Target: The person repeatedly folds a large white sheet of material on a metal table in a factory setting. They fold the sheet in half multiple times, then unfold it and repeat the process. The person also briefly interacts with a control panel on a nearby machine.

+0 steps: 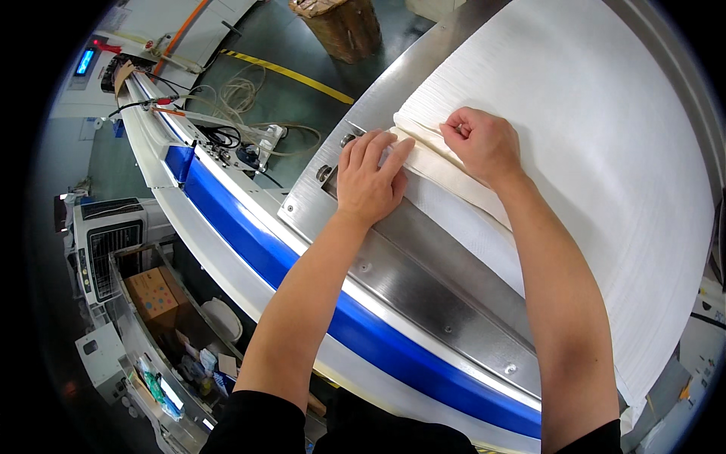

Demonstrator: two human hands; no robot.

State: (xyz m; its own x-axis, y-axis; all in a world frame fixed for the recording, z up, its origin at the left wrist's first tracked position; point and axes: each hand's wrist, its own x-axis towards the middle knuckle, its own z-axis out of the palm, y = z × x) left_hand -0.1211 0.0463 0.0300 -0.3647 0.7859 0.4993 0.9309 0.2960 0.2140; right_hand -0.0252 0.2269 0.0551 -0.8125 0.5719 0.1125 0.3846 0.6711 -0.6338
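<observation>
A wide stack of thin white sheets point(590, 144) lies on a brushed steel table point(423, 272). Along its near left side, a cream-white folded strip point(446, 178) stands slightly raised from the layers. My left hand point(370, 178) rests at the strip's left end, fingers stretched and a little apart, partly over the steel edge next to round metal knobs point(325, 173). Over the strip's far side, my right hand point(482, 144) is closed with thumb and fingertips pressed together. Whatever it pinches, if anything, is hidden by the fingers.
A white rail with a blue band point(242, 223) runs along the table's near side. Left of it stand a bin with a cardboard box point(151, 293) and a vented white unit point(113, 250). Coiled hoses point(240, 94) and a brown drum point(344, 30) are on the floor beyond.
</observation>
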